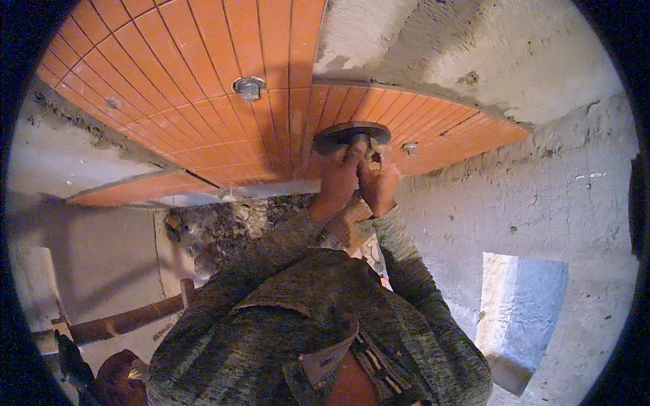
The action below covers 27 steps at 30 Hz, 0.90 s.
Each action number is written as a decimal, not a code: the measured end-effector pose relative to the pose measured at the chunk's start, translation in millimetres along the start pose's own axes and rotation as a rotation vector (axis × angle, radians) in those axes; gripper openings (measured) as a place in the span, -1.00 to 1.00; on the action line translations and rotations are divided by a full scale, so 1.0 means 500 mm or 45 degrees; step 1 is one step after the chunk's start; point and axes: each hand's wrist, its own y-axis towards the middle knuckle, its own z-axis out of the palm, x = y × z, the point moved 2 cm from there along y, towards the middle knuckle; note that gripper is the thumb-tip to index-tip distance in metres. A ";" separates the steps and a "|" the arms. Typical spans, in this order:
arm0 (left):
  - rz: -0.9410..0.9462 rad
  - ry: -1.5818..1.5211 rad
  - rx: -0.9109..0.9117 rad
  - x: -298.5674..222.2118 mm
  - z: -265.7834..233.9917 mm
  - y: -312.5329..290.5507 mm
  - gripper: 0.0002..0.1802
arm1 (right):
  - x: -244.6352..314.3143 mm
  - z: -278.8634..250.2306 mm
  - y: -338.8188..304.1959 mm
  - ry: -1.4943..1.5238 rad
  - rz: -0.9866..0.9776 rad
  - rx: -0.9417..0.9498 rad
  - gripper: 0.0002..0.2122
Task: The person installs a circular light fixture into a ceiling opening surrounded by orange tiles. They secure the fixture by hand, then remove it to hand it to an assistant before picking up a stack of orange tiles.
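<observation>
Both my hands are raised together at a dark round disc [352, 135] against the orange tiled wall [203, 125]. The fingers of my left hand [340, 179] are closed at the middle of the disc. Close beside it, my right hand [379, 181] has its fingers bent in at the same spot. A small part between the fingertips is mostly hidden, and its kind does not show. To the right of the disc a small metal pipe fitting [409, 147] juts from the tiles. A larger metal fitting [250, 88] sticks out at the upper left.
Rough grey plaster [514, 183] borders the tiles on the right. Stony rubble [250, 220] lies below the tiled wall. At the lower right is a blue and white recess [521, 311]. A brown bar [125, 321] crosses the lower left, near a dark reddish object [120, 379].
</observation>
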 end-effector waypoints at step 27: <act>-0.212 -0.334 -0.035 0.095 -0.017 0.031 -0.46 | -0.022 0.014 -0.006 1.131 0.683 0.555 -0.65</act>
